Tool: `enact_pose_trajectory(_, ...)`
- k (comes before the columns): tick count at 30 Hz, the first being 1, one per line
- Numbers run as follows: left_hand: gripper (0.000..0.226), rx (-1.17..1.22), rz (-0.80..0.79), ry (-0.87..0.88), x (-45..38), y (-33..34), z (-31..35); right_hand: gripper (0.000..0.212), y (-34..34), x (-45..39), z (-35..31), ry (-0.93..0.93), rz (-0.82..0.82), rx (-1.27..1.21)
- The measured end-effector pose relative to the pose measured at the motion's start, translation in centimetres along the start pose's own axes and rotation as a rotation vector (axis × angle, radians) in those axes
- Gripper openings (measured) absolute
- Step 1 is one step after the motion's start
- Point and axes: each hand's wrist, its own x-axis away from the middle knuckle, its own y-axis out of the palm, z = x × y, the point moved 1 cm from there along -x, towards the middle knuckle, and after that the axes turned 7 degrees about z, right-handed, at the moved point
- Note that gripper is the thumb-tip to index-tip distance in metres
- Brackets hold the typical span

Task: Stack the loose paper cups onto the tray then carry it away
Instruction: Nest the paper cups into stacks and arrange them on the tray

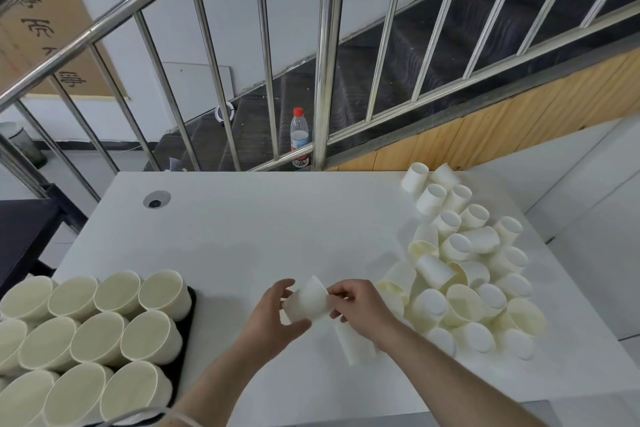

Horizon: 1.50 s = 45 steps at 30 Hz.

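Observation:
A white paper cup [308, 302] is held over the table between both hands. My left hand [273, 317] curls round its left side, thumb underneath. My right hand [360, 305] pinches its right rim, and below that hand a second cup or short stack [356, 347] sticks out toward me. A pile of loose paper cups [464, 274] lies on the right of the white table [263, 225], most on their sides or upside down. At the lower left a black tray [189, 308] carries several stacks of upright cups [86, 336].
A steel stair railing [325, 55] runs right behind the table's far edge, with a water bottle [299, 137] on the steps beyond it. A round cable hole [157, 199] sits near the table's far left corner. A dark cabinet stands at the far left.

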Motion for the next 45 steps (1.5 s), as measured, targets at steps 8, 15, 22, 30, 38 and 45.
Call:
enact_pose_trajectory(8, 0.087, -0.219, -0.033, 0.105, 0.0, 1.3, 1.2, 0.013, 0.4, 0.8, 0.1, -0.319, -0.139, 0.338)
enact_pose_trajectory(15, 0.083, -0.421, -0.060, 0.084, 0.0, 2.3, 1.1, 0.033, -1.1, 0.7, 1.5, -0.313, -0.031, 0.543)
enact_pose_trajectory(22, 0.070, -0.470, -0.116, 0.044, 0.3, 2.4, 0.4, 0.046, -1.3, 0.6, 4.0, -0.152, -0.148, 0.858)
enact_pose_trajectory(30, 0.074, -0.508, -0.134, 0.033, 0.6, 2.4, -0.2, 0.018, -0.5, 0.2, 3.8, -0.207, -0.063, 0.787)
enact_pose_trajectory(38, 0.074, -0.553, -0.110, 0.012, 0.6, 2.1, 0.2, 0.020, -0.6, 0.8, 3.5, -0.306, -0.024, 0.743)
enact_pose_trajectory(45, 0.074, -0.600, -0.116, 0.019, 0.7, 2.1, 0.1, 0.024, -0.9, 1.3, 4.0, -0.276, -0.062, 0.804)
